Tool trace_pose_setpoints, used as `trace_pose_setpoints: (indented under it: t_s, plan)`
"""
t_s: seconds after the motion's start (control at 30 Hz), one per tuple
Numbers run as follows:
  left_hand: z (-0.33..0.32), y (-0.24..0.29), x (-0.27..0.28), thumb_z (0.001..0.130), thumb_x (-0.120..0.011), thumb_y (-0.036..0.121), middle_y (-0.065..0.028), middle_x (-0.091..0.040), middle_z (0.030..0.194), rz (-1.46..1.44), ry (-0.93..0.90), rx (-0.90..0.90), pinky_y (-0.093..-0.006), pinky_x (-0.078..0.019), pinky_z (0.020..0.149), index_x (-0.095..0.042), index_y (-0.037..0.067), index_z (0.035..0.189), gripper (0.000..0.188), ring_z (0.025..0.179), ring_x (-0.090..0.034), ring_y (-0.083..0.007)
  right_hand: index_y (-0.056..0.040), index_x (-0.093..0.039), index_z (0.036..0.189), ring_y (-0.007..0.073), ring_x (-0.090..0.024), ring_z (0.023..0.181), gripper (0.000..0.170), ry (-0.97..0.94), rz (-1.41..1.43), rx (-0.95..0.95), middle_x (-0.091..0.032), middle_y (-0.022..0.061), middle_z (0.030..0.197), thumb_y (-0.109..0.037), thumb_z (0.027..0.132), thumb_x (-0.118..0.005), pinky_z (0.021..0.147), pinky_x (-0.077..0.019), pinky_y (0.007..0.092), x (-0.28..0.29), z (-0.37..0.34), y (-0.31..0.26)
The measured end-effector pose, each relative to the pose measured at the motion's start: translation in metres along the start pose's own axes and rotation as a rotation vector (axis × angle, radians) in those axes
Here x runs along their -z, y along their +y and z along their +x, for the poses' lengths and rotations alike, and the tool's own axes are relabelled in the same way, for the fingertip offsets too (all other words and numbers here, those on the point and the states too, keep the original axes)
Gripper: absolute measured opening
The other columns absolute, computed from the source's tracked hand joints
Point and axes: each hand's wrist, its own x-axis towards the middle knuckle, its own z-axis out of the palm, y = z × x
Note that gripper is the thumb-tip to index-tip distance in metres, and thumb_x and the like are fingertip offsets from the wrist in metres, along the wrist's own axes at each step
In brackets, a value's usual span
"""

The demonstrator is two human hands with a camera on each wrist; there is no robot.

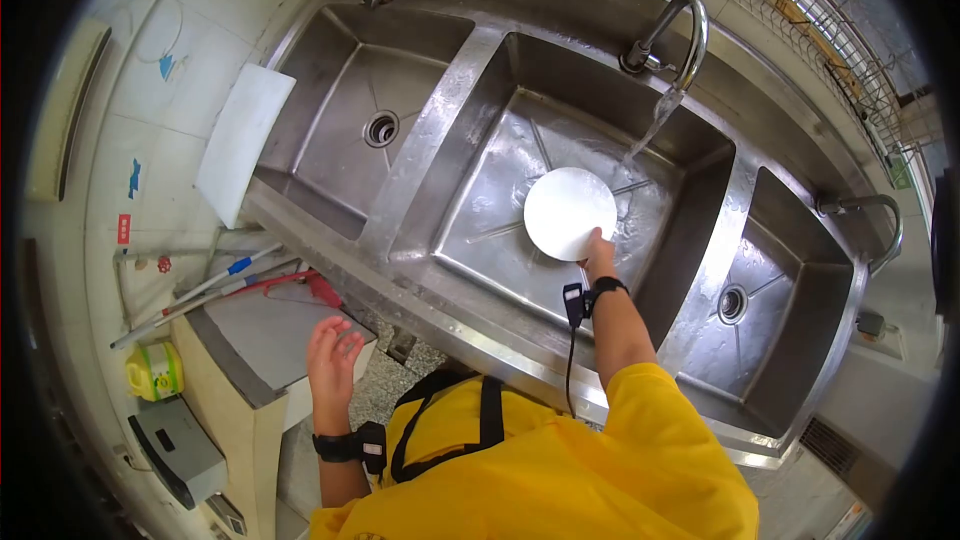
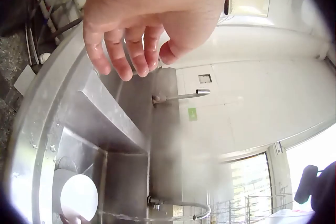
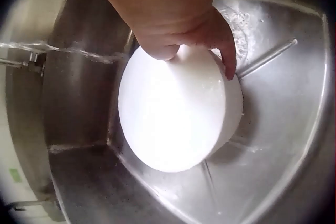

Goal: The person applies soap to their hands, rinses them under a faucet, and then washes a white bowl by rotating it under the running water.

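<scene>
A round white disc-like piece [image 1: 568, 212] is held over the floor of the middle sink [image 1: 480, 170]; the right wrist view shows the white piece [image 3: 170, 111] with a thick side. My right hand [image 1: 600, 255] grips its near edge, thumb on the face and fingers at the side, as the right hand [image 3: 184, 35] shows up close. Water [image 1: 652, 128] runs from the faucet [image 1: 690, 45] beside the piece. My left hand [image 1: 333, 355] hangs in the air left of the sink front, fingers loosely bent and holding nothing; in the left wrist view the left hand [image 2: 142, 29] looks wet.
A left sink [image 1: 350, 110] and a right sink [image 1: 750, 310] flank the middle one. A white board [image 1: 245, 140] leans at the left sink's outer side. At lower left are a grey-topped counter [image 1: 260, 335], poles with coloured grips and a yellow-green container [image 1: 155, 371].
</scene>
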Motion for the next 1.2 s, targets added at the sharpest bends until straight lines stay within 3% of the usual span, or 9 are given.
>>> trace_pose_setpoints:
  t_s: [0.03, 0.1, 0.23, 0.3, 0.47, 0.7, 0.8, 1.13, 1.2]
  plan:
    - [0.0, 0.001, 0.002, 0.086, -0.047, 0.016, -0.0075, -0.052, 0.095, 0.004, -0.003, -0.002, -0.0352, -0.0443, 0.079, -0.048, 0.005, 0.104, 0.021, 0.083, -0.052, -0.0197, 0.0031, -0.037, 0.115, 0.0373, -0.058, 0.083, 0.06, 0.0, 0.005, -0.001, -0.054, 0.0223, 0.101, -0.038, 0.076, -0.057, 0.063, -0.0492, 0.0493, 0.001, 0.006, -0.009]
    - [-0.002, 0.001, 0.009, 0.087, -0.047, 0.016, -0.0076, -0.053, 0.094, 0.013, 0.024, -0.015, -0.0351, -0.0448, 0.078, -0.048, 0.005, 0.103, 0.02, 0.082, -0.053, -0.0195, 0.0056, -0.034, 0.119, 0.0408, -0.052, 0.096, 0.063, 0.453, -0.32, 0.14, -0.048, 0.0272, 0.111, -0.032, 0.075, -0.057, 0.081, -0.0439, 0.0469, -0.001, 0.013, -0.03]
    - [-0.007, -0.002, 0.017, 0.086, -0.047, 0.015, -0.0077, -0.053, 0.094, 0.012, 0.058, -0.032, -0.0348, -0.0454, 0.077, -0.049, 0.005, 0.102, 0.019, 0.081, -0.053, -0.0191, 0.0003, -0.032, 0.125, 0.0415, -0.043, 0.107, 0.064, 0.552, -0.553, 0.325, -0.039, 0.0288, 0.12, -0.027, 0.073, -0.057, 0.092, -0.0359, 0.0422, -0.004, -0.03, -0.08]
    - [-0.006, -0.005, 0.021, 0.086, -0.047, 0.014, -0.0077, -0.053, 0.094, 0.002, 0.085, -0.01, -0.0348, -0.0454, 0.078, -0.049, 0.004, 0.102, 0.019, 0.081, -0.054, -0.0186, -0.0037, -0.035, 0.125, 0.0381, -0.044, 0.108, 0.064, 0.276, -0.934, 0.853, -0.04, 0.0259, 0.121, -0.018, 0.068, -0.06, 0.091, -0.0371, 0.0413, -0.01, -0.045, -0.083]
    - [-0.001, -0.007, 0.016, 0.086, -0.047, 0.014, -0.0077, -0.053, 0.094, 0.004, 0.088, 0.009, -0.0344, -0.0458, 0.077, -0.049, 0.004, 0.102, 0.019, 0.08, -0.054, -0.0186, -0.0234, -0.031, 0.13, 0.0265, -0.023, 0.127, 0.071, -0.293, -1.652, 1.209, -0.027, 0.0126, 0.136, -0.032, 0.068, -0.064, 0.101, -0.0207, 0.0478, -0.025, -0.088, -0.053]
    - [0.004, -0.009, 0.009, 0.086, -0.047, 0.013, -0.0074, -0.054, 0.093, 0.039, 0.103, 0.027, -0.0331, -0.0465, 0.076, -0.049, 0.004, 0.1, 0.017, 0.079, -0.055, -0.0182, -0.0268, -0.025, 0.133, 0.0267, -0.02, 0.128, 0.07, 0.0, -1.658, 0.937, -0.021, 0.0083, 0.139, -0.027, 0.072, -0.06, 0.1, -0.0216, 0.0508, -0.032, -0.07, -0.083]
    - [0.006, -0.01, 0.007, 0.086, -0.047, 0.013, -0.0073, -0.053, 0.093, 0.047, 0.091, 0.033, -0.0331, -0.0467, 0.076, -0.049, 0.004, 0.1, 0.016, 0.079, -0.055, -0.0183, -0.023, -0.027, 0.133, 0.0313, -0.023, 0.126, 0.07, 0.129, -1.574, 0.886, -0.025, 0.0142, 0.137, -0.019, 0.07, -0.057, 0.098, -0.0251, 0.0468, -0.029, -0.056, -0.098]
    - [0.011, -0.01, -0.01, 0.086, -0.048, 0.014, -0.0062, -0.053, 0.093, 0.074, 0.058, 0.057, -0.0333, -0.0443, 0.078, -0.049, 0.004, 0.102, 0.019, 0.081, -0.053, -0.0172, -0.0159, -0.032, 0.13, 0.0298, -0.029, 0.123, 0.067, 0.054, -1.332, 0.921, -0.033, 0.0171, 0.13, -0.013, 0.068, -0.056, 0.095, -0.0302, 0.0447, -0.013, -0.034, -0.098]
    - [0.013, -0.012, -0.011, 0.085, -0.048, 0.014, -0.0061, -0.053, 0.093, 0.074, 0.05, 0.061, -0.0334, -0.0446, 0.078, -0.049, 0.005, 0.101, 0.018, 0.081, -0.053, -0.0172, -0.0133, -0.033, 0.129, 0.0287, -0.031, 0.121, 0.066, 0.192, -1.204, 0.866, -0.033, 0.0167, 0.13, -0.013, 0.068, -0.058, 0.094, -0.0318, 0.0434, -0.006, -0.036, -0.1]
